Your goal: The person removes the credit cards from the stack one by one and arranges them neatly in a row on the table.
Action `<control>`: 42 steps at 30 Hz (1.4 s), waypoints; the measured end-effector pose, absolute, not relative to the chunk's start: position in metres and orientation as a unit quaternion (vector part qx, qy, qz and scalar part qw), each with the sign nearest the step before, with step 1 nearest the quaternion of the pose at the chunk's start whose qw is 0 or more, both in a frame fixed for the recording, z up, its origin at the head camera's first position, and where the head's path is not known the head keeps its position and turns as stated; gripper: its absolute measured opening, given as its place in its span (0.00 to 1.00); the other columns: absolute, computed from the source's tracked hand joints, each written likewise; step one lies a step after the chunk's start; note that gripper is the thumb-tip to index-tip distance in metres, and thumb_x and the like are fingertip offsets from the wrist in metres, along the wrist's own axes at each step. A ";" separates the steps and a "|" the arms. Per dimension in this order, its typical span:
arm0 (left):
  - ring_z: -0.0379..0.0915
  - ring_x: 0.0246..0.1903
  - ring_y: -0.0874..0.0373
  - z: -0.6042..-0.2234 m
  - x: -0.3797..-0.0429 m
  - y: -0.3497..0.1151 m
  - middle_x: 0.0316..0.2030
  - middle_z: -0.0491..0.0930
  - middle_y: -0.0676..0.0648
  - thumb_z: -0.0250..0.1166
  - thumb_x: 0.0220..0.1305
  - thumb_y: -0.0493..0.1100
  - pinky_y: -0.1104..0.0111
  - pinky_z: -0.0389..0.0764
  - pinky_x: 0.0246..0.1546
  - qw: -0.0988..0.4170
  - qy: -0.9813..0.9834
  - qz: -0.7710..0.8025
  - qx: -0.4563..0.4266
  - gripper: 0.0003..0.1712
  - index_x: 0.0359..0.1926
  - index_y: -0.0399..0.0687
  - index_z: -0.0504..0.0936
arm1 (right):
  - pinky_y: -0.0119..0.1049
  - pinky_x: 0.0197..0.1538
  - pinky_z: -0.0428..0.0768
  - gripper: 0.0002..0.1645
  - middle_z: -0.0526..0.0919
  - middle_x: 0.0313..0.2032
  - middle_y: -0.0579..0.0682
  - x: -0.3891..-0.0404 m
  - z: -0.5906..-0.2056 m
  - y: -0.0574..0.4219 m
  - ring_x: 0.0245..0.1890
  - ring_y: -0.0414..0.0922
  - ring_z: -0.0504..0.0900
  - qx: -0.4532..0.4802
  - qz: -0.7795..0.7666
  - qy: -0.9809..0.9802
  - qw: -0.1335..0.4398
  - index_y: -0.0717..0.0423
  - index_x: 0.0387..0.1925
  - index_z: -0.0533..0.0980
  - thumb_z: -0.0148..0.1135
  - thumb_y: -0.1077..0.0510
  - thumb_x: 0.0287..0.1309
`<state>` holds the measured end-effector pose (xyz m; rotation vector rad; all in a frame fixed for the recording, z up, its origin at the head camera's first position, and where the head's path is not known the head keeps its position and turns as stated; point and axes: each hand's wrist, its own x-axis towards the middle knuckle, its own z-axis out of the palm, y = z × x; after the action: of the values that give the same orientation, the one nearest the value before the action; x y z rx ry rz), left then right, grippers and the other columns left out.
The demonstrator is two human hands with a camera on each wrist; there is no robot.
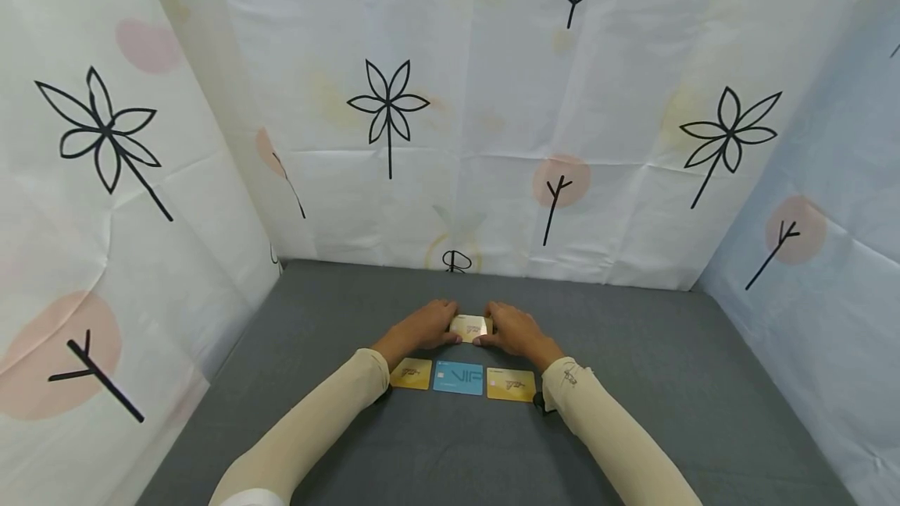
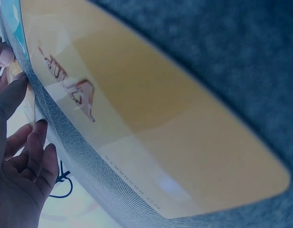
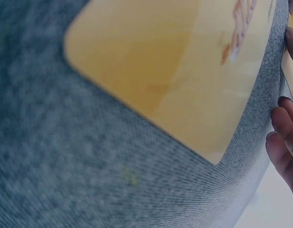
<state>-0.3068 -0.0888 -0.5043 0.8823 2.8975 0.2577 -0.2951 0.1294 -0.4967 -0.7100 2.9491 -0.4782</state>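
Note:
A pale gold card (image 1: 469, 326) is held between both hands, close over the grey tabletop. My left hand (image 1: 424, 325) pinches its left end, thumb at the near side and fingers at the far side. At the opposite end my right hand (image 1: 519, 329) grips it the same way. Nearer to me lie three flat cards in a row: a gold card (image 1: 411, 373) partly behind the left wrist, a blue VIP card (image 1: 458, 378), and another gold card (image 1: 511, 385) by the right wrist. The left wrist view shows the left gold card (image 2: 137, 104) large, with the held card (image 2: 30, 102) edge-on beyond.
Grey cloth (image 1: 633, 381) covers the table under the cards. White patterned fabric (image 1: 464, 115) hangs behind the table's far edge, with more fabric along the left (image 1: 105, 256) and right sides (image 1: 830, 295).

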 end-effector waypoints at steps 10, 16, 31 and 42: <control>0.76 0.49 0.52 -0.506 -0.306 -0.090 0.47 0.78 0.45 0.66 0.68 0.57 0.58 0.77 0.50 0.050 0.947 0.100 0.301 0.25 0.54 0.45 0.74 | 0.39 0.37 0.73 0.31 0.77 0.36 0.45 -0.294 -0.497 0.130 0.32 0.39 0.73 -0.233 -0.166 0.958 0.031 0.53 0.51 0.76 0.71 0.38 0.56; 0.75 0.49 0.52 -0.507 -0.305 -0.090 0.48 0.77 0.45 0.67 0.67 0.58 0.58 0.76 0.50 0.057 0.947 0.104 0.298 0.27 0.56 0.46 0.74 | 0.39 0.36 0.72 0.32 0.76 0.35 0.44 -0.293 -0.498 0.131 0.31 0.39 0.71 -0.231 -0.170 0.958 0.029 0.53 0.51 0.76 0.71 0.36 0.55; 0.74 0.49 0.52 -0.505 -0.302 -0.090 0.49 0.77 0.46 0.66 0.67 0.59 0.58 0.76 0.50 0.044 0.948 0.088 0.302 0.27 0.56 0.46 0.74 | 0.39 0.38 0.73 0.34 0.77 0.35 0.43 -0.293 -0.496 0.133 0.32 0.38 0.72 -0.239 -0.157 0.958 0.027 0.53 0.53 0.77 0.72 0.36 0.54; 0.74 0.48 0.53 -0.502 -0.299 -0.090 0.48 0.77 0.47 0.65 0.67 0.60 0.58 0.76 0.49 0.041 0.948 0.092 0.302 0.27 0.57 0.46 0.75 | 0.38 0.36 0.72 0.33 0.76 0.34 0.43 -0.293 -0.496 0.136 0.31 0.38 0.71 -0.245 -0.153 0.957 0.024 0.52 0.53 0.77 0.73 0.36 0.54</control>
<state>-0.2993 -0.0900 -0.5025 0.9242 2.9032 0.2827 -0.2934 0.1355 -0.4960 -0.7582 2.9609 -0.4740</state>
